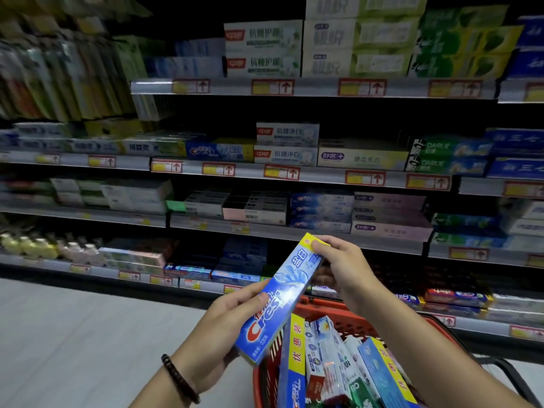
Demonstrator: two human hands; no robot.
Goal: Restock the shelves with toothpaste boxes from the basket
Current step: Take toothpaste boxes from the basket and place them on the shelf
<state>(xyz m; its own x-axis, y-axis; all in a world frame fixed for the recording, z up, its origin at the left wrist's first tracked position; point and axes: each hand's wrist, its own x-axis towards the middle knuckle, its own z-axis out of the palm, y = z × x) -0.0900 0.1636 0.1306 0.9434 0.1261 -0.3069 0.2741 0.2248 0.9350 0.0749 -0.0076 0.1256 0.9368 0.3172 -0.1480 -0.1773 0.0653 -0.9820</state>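
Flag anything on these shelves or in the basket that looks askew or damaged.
No damage or spills visible. Only the toothpaste boxes in the red basket look untidy, leaning at mixed angles; shelf stock lies flat.

Left hand [234, 318] gripping toothpaste box [290, 279] low, right hand [344, 269] pinching its top

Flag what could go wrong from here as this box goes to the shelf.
1. The Crest box is held aslant, left grip on its lower half, right grip pinching the top end; it might slip on the lift and fall among the loose boxes standing in the red basket.
2. Several shelves carry similar blue boxes; the matching Crest facing sits on the second shelf down, left of centre, so it could end up in the wrong slot.
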